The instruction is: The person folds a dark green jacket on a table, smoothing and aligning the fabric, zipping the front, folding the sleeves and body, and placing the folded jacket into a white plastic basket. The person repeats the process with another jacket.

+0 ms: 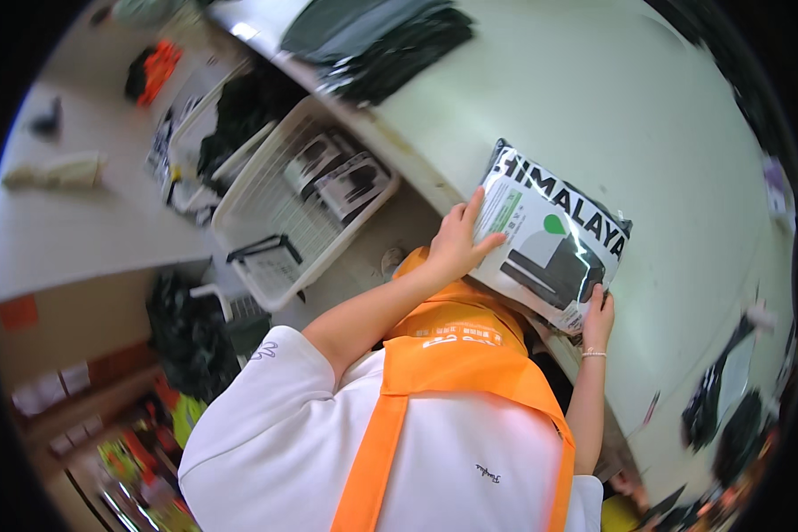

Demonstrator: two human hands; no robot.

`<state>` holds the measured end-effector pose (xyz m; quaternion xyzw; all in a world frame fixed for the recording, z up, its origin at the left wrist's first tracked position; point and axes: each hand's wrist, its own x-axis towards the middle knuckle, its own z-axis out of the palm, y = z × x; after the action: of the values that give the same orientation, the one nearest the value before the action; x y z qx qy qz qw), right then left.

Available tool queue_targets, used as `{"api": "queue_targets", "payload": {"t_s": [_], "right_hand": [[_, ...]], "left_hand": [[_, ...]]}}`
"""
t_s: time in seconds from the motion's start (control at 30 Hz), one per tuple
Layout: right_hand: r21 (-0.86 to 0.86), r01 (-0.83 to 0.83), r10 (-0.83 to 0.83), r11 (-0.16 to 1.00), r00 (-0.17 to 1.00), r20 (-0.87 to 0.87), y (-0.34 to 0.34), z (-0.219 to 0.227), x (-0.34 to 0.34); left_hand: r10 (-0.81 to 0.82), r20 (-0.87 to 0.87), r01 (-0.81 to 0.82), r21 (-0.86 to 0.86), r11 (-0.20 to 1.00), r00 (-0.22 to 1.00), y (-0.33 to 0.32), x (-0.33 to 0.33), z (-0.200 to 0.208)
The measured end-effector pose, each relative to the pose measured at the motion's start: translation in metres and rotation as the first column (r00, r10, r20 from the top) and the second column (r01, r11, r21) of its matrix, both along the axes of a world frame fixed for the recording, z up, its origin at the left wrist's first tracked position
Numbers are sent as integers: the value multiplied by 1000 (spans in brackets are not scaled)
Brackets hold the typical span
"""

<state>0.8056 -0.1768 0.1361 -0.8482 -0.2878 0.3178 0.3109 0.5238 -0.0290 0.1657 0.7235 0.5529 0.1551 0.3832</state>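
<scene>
A flat packaged garment (pixel 541 239) in a shiny plastic bag is held out over the edge of the white table. Its face is white with black lettering, a green drop shape and a picture of dark trousers. My left hand (pixel 459 235) grips the package's left edge, thumb lying on its face. At the lower right corner my right hand (pixel 598 317) pinches the bag, its thumb on the front and its other fingers mostly hidden behind.
A white plastic basket (pixel 239 217) with similar packages (pixel 350 182) stands left of the table (pixel 683 222). Dark bagged garments (pixel 390 53) are stacked at the table's far left. Black items (pixel 718 390) lie on the right. A black bag (pixel 191 337) hangs at the left.
</scene>
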Motion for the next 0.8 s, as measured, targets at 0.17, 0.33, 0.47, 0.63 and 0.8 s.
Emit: {"api": "queue_targets", "payload": {"t_s": [0.17, 0.33, 0.47, 0.63, 0.8], "right_hand": [[36, -385, 385, 922, 902, -197, 32, -21, 1], [390, -653, 743, 649, 655, -139, 64, -17, -35], [484, -665, 814, 569, 536, -222, 123, -74, -68], [248, -787, 764, 566, 613, 202, 194, -171, -108], [198, -839, 858, 507, 514, -17, 66, -236, -63]], "left_hand": [[452, -69, -457, -141, 878, 890, -83, -22, 2], [723, 104, -731, 96, 676, 683, -160, -57, -38], [812, 104, -816, 164, 555, 574, -144, -77, -62], [910, 36, -887, 244, 393, 413, -47, -143, -163], [807, -69, -810, -42, 585, 586, -42, -118, -200]]}}
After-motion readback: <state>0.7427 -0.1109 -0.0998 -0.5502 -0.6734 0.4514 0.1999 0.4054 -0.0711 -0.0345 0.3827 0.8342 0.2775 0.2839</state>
